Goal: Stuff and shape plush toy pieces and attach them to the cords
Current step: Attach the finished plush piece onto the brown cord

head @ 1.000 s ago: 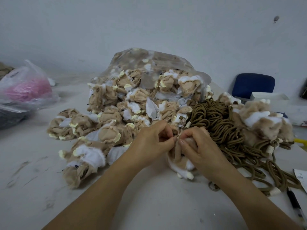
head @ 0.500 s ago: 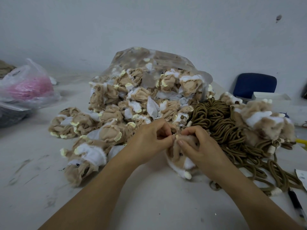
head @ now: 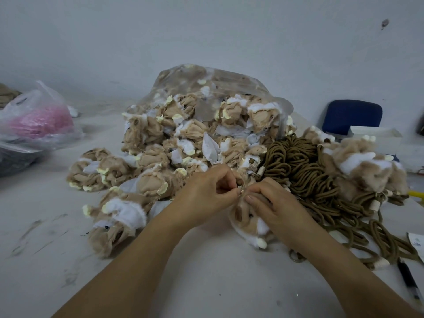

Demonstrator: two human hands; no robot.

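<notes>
A plush toy piece (head: 246, 218), tan with white patches, lay on the tabletop (head: 206, 285) close in front of the person, caught between both hands. The right hand (head: 275, 204) covered its upper side with fingers curled down over the fur, gripping it, while the left hand (head: 206, 193) met it at the top end, thumb and fingertips pinched together on the toy's upper edge; what exactly sat in that pinch was too small to make out. Just behind the hands rose a big heap of limp tan and white plush pieces (head: 181, 143), spilling forward out of a clear plastic bag (head: 220, 76) that stood against the pale wall. Several of those pieces had slid down to the left onto the tabletop. To the right of the heap, touching it, lay a tangled bundle of brown cords (head: 300, 166), with loops trailing toward the right edge and under the right forearm. A small metal ring (head: 296, 257) showed beside that forearm. Fluffier plush toys (head: 367, 164) sat on the far side of the cords. A black pen (head: 408, 281) lay near the right edge. At far left sat a thin plastic bag with something pink (head: 39, 119) inside, and a blue chair (head: 352, 115) stood behind the tabletop at right.
</notes>
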